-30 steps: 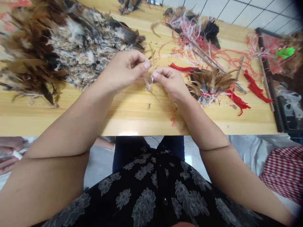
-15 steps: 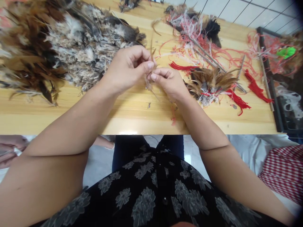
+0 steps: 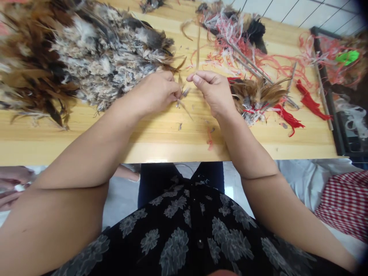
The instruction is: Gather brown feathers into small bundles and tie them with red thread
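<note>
My right hand (image 3: 214, 90) is closed, thumb against forefinger, on a slim brown feather (image 3: 198, 44) that points away from me. My left hand (image 3: 156, 92) is lowered to the wooden table (image 3: 161, 145), its fingers bent together. Small loose feathers (image 3: 185, 92) lie at the left fingertips; whether any are pinched there is hidden. Just beyond the left hand spreads a large mat of grey and white fluffy feathers (image 3: 103, 57). Beside my right wrist rests a bundle of brown feathers (image 3: 260, 94) bound with red thread.
Long brown feathers (image 3: 31, 76) are heaped at the left. Pink and white string (image 3: 227, 30) tangles around thin sticks (image 3: 253, 63) at the back. Red tassels (image 3: 310, 99) lie near a dark-edged tray (image 3: 327, 96). Another person's hands (image 3: 14, 184) show at the lower left.
My hands have moved apart. The left went down to the table and slightly left; the right rose a little with the slim feather in its fingers.
</note>
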### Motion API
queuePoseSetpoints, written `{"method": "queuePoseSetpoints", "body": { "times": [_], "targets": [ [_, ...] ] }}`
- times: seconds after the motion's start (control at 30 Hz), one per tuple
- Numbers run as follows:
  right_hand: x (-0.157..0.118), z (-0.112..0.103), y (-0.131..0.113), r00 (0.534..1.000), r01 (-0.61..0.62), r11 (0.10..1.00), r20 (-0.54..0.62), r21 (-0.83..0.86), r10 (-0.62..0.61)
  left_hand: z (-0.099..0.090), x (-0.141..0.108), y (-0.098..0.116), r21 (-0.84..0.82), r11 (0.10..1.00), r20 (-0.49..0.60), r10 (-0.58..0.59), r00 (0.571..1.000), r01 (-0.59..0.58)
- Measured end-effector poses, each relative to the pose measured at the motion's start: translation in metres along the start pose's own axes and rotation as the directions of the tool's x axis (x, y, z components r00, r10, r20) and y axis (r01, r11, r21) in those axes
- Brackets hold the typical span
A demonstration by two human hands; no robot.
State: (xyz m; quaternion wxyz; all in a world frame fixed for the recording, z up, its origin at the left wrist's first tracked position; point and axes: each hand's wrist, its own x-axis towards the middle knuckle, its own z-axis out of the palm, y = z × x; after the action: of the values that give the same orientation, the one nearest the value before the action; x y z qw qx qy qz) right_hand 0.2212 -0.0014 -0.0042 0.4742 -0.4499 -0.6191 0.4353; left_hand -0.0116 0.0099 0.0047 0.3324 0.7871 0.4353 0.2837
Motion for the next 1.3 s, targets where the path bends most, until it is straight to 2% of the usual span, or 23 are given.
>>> {"method": "queuePoseSetpoints", "body": {
  "times": [0.1,0.17,0.23,0.3,0.37,0.43,0.5,0.63,0.83,1.0,1.17,1.3],
  "targets": [
    [0.002,-0.001,0.008,0.999,0.038,0.999,-0.024,0.003,-0.038,-0.01,-0.001,0.003,0.029,1.0,0.009,-0.01,1.0,0.009],
    [0.004,-0.002,0.011,0.998,0.048,0.999,-0.043,-0.011,-0.048,-0.018,-0.001,0.003,0.101,0.993,0.0,0.055,0.999,-0.054],
    [0.004,-0.004,0.012,0.997,0.061,0.998,-0.051,-0.031,-0.063,-0.024,-0.002,0.004,0.121,0.987,-0.073,0.117,0.99,-0.108],
    [0.004,-0.004,0.012,0.995,0.08,0.996,-0.058,-0.03,-0.082,-0.023,-0.002,0.004,0.015,0.996,-0.207,0.086,0.975,-0.085],
    [0.003,-0.003,0.012,0.994,0.091,0.996,-0.056,-0.019,-0.092,-0.017,-0.001,0.005,-0.175,0.984,-0.289,-0.021,0.957,-0.031],
    [0.0,0.0,0.011,0.996,0.081,0.997,-0.043,-0.007,-0.081,-0.009,0.001,0.006,-0.355,0.935,-0.261,-0.096,0.96,-0.003],
    [-0.003,0.004,0.01,0.999,0.046,0.999,-0.024,0.0,-0.046,-0.001,0.001,0.009,-0.484,0.875,-0.184,-0.114,0.976,0.011],
    [-0.007,0.012,0.009,1.0,-0.007,1.0,-0.005,-0.029,0.007,0.006,-0.003,0.018,-0.602,0.798,-0.121,-0.096,0.988,0.004],
    [-0.007,0.019,0.011,0.996,-0.033,0.999,0.082,0.01,0.032,0.008,-0.005,0.019,-0.572,0.819,-0.188,-0.083,0.979,-0.04],
    [-0.007,0.022,0.012,0.983,-0.12,0.987,0.15,0.11,0.103,0.008,-0.004,0.014,-0.541,0.841,-0.162,-0.086,0.983,-0.016],
    [-0.008,0.023,0.009,0.982,-0.125,0.985,0.158,0.118,0.106,0.006,-0.004,0.015,-0.536,0.844,-0.165,-0.119,0.979,0.012],
    [-0.008,0.02,0.012,0.982,-0.094,0.99,0.177,0.106,0.074,0.006,-0.003,0.015,-0.5,0.866,-0.194,-0.079,0.978,-0.029]
  ]
}}
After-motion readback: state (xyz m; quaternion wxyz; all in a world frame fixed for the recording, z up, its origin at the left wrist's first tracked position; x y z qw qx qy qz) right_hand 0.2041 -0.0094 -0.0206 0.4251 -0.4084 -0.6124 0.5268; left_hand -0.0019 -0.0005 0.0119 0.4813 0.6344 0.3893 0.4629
